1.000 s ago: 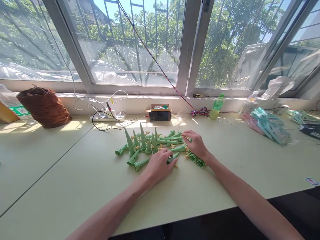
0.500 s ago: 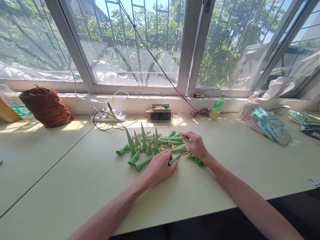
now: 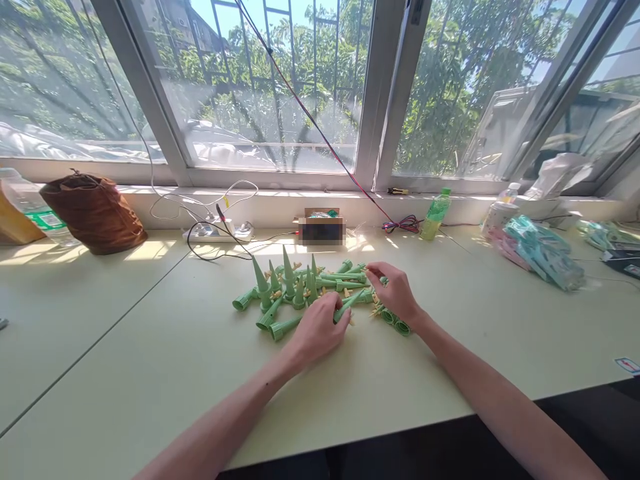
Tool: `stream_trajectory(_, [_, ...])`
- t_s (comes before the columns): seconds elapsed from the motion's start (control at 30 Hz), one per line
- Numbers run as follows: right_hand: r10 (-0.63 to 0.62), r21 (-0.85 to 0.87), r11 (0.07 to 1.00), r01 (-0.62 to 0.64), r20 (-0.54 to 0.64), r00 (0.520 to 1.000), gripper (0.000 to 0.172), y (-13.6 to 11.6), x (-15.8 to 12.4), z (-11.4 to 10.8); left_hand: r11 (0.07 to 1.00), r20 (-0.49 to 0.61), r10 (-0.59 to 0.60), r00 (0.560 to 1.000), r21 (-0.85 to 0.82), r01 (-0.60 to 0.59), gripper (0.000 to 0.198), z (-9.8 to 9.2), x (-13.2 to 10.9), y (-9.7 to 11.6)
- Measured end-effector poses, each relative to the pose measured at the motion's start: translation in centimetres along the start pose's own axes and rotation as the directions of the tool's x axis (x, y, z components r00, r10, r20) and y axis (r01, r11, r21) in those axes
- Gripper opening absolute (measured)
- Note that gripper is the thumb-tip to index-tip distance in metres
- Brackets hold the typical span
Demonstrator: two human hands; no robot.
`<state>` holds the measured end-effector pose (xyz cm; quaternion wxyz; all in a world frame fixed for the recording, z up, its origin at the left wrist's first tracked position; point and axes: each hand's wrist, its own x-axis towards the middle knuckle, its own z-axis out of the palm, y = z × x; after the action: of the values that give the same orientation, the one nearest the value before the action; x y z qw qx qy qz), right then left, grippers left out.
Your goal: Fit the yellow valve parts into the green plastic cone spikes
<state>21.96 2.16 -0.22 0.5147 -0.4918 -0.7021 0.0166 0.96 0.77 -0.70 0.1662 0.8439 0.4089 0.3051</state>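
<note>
My left hand [image 3: 320, 328] is closed around a green plastic watering spike [image 3: 351, 305], whose pointed end slants up to the right. My right hand [image 3: 394, 291] has thumb and forefinger pinched together over the right side of the pile; what sits between them is too small to make out. Several green spikes stand point up, such as the tall one [image 3: 289, 277], and others lie on their sides, like the spike [image 3: 283, 329] beside my left wrist. Small yellowish valve pieces [image 3: 375, 311] are scattered among them. Open spike ends [image 3: 402, 327] show under my right hand.
The pale table [image 3: 150, 373] has a seam on the left. Behind the pile stand a small box [image 3: 323, 230], a power strip [image 3: 215, 230] with cables and a green bottle [image 3: 435, 215]. A brown bag [image 3: 95, 213] is at left, plastic packets [image 3: 543, 253] at right.
The spike in my left hand has been raised and tilted, its tip moving up and right. My right hand has barely shifted and stays pinched.
</note>
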Motion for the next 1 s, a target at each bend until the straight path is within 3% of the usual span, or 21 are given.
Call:
stream_trajectory(0.17, [-0.034,0.039,0.999,0.032,0.036,0.999,0.012,-1.6,-0.4,0.0,0.988,-0.135,-0.082,0.987,-0.143,0.063,0.023,-0.3,0.4,0.2])
stream_trajectory(0.37, [-0.132,0.115,0.986,0.118,0.124,0.983,0.011,-3.6,-1.3,0.5,0.976,-0.225,-0.128,0.966,-0.200,0.083,0.020,-0.7,0.3,0.4])
stream_trajectory(0.57, [-0.164,0.179,0.975,0.130,0.193,0.967,0.011,-4.0,-1.6,0.6,0.960,-0.247,-0.172,0.954,-0.257,0.107,0.018,-0.6,0.3,0.4])
stream_trajectory(1.0, [-0.136,0.254,0.964,0.083,0.198,0.971,0.016,-4.1,-2.1,0.8,0.966,-0.261,-0.165,0.951,-0.235,0.103,0.019,-0.4,0.3,0.2])
